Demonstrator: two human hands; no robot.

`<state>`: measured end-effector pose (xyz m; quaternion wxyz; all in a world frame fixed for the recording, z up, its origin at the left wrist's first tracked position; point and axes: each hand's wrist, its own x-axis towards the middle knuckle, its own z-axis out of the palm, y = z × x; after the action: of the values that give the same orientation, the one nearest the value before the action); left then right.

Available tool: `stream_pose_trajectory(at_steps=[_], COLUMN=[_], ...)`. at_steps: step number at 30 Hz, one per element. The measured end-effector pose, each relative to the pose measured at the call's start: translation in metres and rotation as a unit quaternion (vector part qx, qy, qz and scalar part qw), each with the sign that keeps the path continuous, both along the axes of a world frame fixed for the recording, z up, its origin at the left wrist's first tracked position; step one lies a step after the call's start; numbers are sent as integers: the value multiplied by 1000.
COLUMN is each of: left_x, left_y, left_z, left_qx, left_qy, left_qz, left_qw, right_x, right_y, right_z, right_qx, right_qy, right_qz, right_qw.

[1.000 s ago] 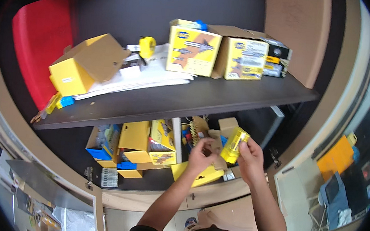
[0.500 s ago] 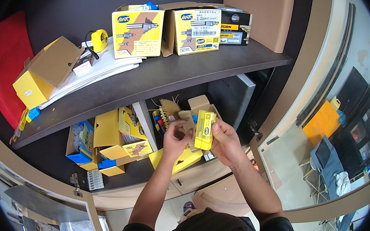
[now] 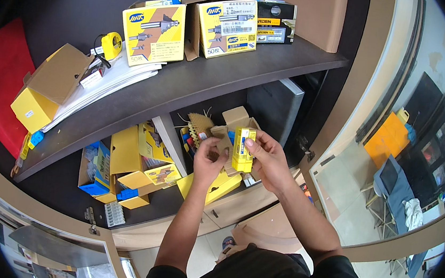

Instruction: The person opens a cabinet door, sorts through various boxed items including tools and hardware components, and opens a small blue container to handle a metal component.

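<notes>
In front of the lower shelf, my right hand [image 3: 269, 162] grips a slim yellow plastic case [image 3: 242, 153] upright, thumb across its face and fingers behind it. My left hand [image 3: 210, 163] is beside it, with thumb and fingers closed on the edge of a brown flap of an open cardboard box [image 3: 239, 117]. Part of that box is hidden behind the yellow case and my hands. A yellow carton [image 3: 196, 189] lies below my hands. To the left of the box is a bristly tan object [image 3: 200, 123] whose kind I cannot make out.
On the upper shelf [image 3: 184, 95] stand two yellow picture boxes [image 3: 154, 33], [image 3: 227, 28], a tape measure [image 3: 112, 46], stacked papers [image 3: 115, 83] and an open yellow box [image 3: 33, 108]. Several opened yellow cartons [image 3: 126, 154] fill the lower left compartment. A cabinet door [image 3: 329, 197] stands open at right.
The yellow case and both hands sit slightly higher and more to the left in view, as the whole view has shifted a little. My right thumb lies further across the case.
</notes>
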<state>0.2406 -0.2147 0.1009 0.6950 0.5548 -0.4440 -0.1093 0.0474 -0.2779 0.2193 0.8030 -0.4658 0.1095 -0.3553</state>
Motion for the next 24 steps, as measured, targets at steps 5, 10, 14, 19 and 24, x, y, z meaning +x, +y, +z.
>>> stream_pose_trajectory(at_steps=[5,10,14,19,24], left_x=[1,2,3,-2,5], left_y=[-4,3,5,3,7], left_z=[-4,-2,-4,-5,-3], left_qx=[-18,30,35,9,-88], left_qy=[3,42,42,-52,-1], left_qz=[-1,-12,-18,-17,-76], left_qw=[1000,999,998,998,993], right_x=[0,2,9,27,13], right_y=[-4,-8,-15,-45,-28], right_z=[1,20,17,-19,-30], right_qx=[-53,-285,-432,-583,-615], right_qy=[46,67,226,373,306], right_qz=[-77,-243,-311,-343,-263], right_qw=[995,925,816,635,678])
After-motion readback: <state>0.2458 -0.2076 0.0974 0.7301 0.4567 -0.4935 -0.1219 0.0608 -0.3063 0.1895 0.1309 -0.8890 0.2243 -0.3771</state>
